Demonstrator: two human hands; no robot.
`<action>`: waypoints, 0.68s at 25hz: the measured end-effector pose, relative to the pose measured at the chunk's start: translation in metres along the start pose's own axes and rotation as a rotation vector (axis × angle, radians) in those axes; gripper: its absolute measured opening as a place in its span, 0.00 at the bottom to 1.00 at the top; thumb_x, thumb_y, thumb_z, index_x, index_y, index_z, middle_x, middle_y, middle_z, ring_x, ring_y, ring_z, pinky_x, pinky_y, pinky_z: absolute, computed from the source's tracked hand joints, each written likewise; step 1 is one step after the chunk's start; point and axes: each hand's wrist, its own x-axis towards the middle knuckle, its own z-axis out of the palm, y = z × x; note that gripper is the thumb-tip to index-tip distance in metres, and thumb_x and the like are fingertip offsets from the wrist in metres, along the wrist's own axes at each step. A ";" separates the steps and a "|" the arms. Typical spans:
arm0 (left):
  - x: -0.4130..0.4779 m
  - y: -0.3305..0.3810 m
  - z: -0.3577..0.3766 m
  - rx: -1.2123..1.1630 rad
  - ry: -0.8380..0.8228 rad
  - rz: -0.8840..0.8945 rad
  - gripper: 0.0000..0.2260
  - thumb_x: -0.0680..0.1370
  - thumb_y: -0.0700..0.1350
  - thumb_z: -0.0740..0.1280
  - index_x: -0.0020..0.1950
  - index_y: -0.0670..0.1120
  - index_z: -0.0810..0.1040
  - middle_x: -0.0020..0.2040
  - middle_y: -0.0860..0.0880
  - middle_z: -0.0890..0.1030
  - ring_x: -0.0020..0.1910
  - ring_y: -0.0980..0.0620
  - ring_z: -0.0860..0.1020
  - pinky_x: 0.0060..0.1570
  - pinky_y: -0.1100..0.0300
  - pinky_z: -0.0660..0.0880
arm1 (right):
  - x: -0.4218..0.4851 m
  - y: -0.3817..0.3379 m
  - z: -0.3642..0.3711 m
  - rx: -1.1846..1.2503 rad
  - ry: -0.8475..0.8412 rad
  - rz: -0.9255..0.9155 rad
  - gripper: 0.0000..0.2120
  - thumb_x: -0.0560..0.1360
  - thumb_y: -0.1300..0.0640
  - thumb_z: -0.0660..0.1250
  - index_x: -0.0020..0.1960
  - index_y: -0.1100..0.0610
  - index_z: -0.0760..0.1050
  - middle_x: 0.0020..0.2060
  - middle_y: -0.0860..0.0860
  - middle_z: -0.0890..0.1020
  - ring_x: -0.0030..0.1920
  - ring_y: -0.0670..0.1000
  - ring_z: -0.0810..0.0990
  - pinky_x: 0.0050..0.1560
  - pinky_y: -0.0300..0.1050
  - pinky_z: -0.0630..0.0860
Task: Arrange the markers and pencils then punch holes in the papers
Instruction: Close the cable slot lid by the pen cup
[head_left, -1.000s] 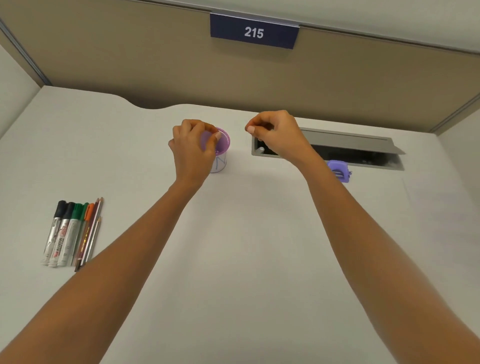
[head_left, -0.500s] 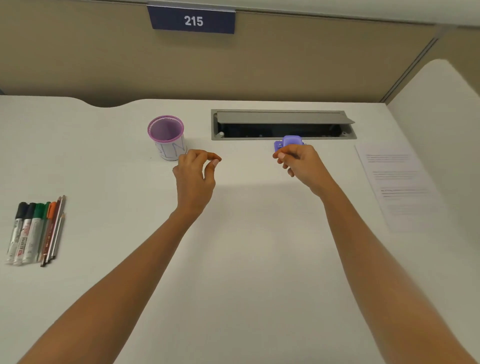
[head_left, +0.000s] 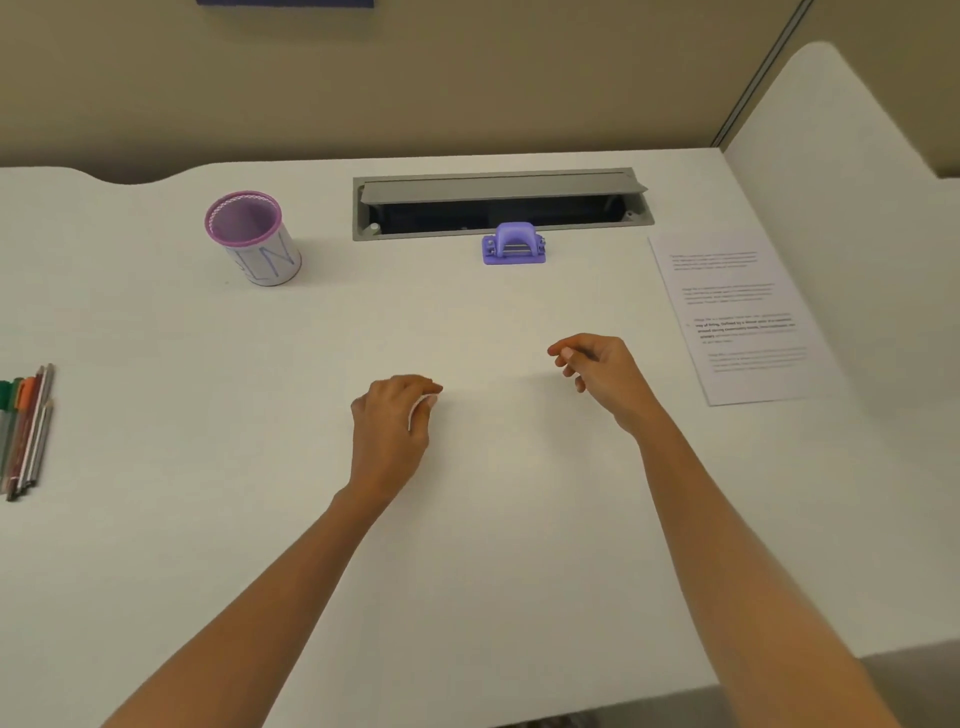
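Several markers and pencils (head_left: 26, 431) lie side by side at the desk's left edge, partly cut off by the frame. A mesh pen cup (head_left: 252, 236) with a purple rim stands upright and empty at the back left. A small purple hole punch (head_left: 514, 245) sits in front of the cable slot. A printed paper (head_left: 737, 317) lies flat at the right. My left hand (head_left: 389, 421) hovers over the middle of the desk, fingers loosely curled, holding nothing. My right hand (head_left: 597, 371) hangs to its right, also loosely curled and empty, left of the paper.
A grey cable slot (head_left: 498, 179) with its lid raised runs along the back of the white desk (head_left: 467, 571). A beige partition wall stands behind, and a white side divider (head_left: 857, 156) rises at the right. The desk's front edge shows at the bottom right.
Both hands have drawn back toward me, the left away from the cup and the right away from the hole punch. The view has tilted down and shifted right.
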 end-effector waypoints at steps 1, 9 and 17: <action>-0.010 0.001 0.006 0.037 -0.020 0.007 0.10 0.80 0.46 0.61 0.57 0.53 0.79 0.59 0.55 0.79 0.60 0.51 0.74 0.58 0.55 0.63 | -0.003 0.007 -0.002 0.005 -0.001 0.010 0.12 0.80 0.64 0.59 0.50 0.57 0.82 0.42 0.52 0.82 0.41 0.49 0.78 0.39 0.43 0.73; -0.064 0.016 0.043 0.395 -0.217 0.100 0.27 0.80 0.59 0.50 0.77 0.48 0.59 0.78 0.49 0.57 0.77 0.49 0.56 0.73 0.45 0.52 | -0.038 0.058 0.023 -0.362 0.054 -0.224 0.16 0.76 0.70 0.58 0.56 0.60 0.80 0.59 0.55 0.81 0.61 0.55 0.75 0.64 0.44 0.70; -0.075 0.035 0.058 0.439 -0.252 0.083 0.28 0.80 0.58 0.47 0.78 0.47 0.50 0.79 0.49 0.50 0.78 0.50 0.48 0.75 0.43 0.48 | -0.085 0.100 0.065 -0.956 -0.039 -0.459 0.30 0.81 0.40 0.48 0.79 0.51 0.54 0.79 0.53 0.53 0.80 0.53 0.49 0.78 0.59 0.48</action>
